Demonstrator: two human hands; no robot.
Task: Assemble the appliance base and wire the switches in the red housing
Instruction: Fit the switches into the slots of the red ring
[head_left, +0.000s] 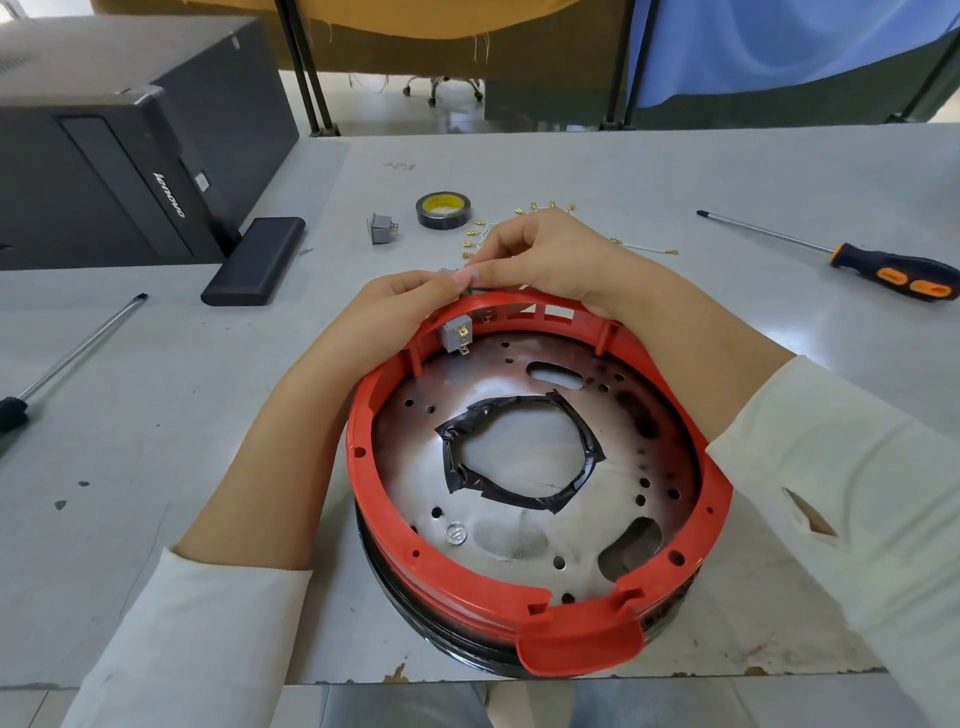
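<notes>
Nearest the viewer, at six o'clock on the grey worktable (675, 171), sits the round red plastic housing (363, 441), seated on a black-rimmed base with its tab pointing toward the person. Inside it lies a scorched perforated metal plate (639, 415) whose central opening is edged with black tape. At the housing's eleven o'clock wall a small grey rocker switch (456, 332) is already seated, its brass terminals bare and facing inward, with no wire on them that I can see. Just beyond, at twelve o'clock on the rim, both hands meet: the left hand (400, 301) pinches a second grey switch body (448, 272) at the outer face of the wall, and the right hand (545, 260) curls over the rim with thumb and forefinger closing on the same piece; exactly how the fingertips share it is partly hidden. Judging from this, one switch is fitted, a second is being pressed in, and wiring has not begun. Farther out at twelve o'clock wait a loose grey switch (382, 227), a roll of black insulating tape (442, 209) and short white leads with brass spade terminals (480, 228). An orange-and-black screwdriver (883, 273) lies at two o'clock, a black-handled screwdriver (67, 358) at nine, and a black computer tower (104, 156) at ten.
</notes>
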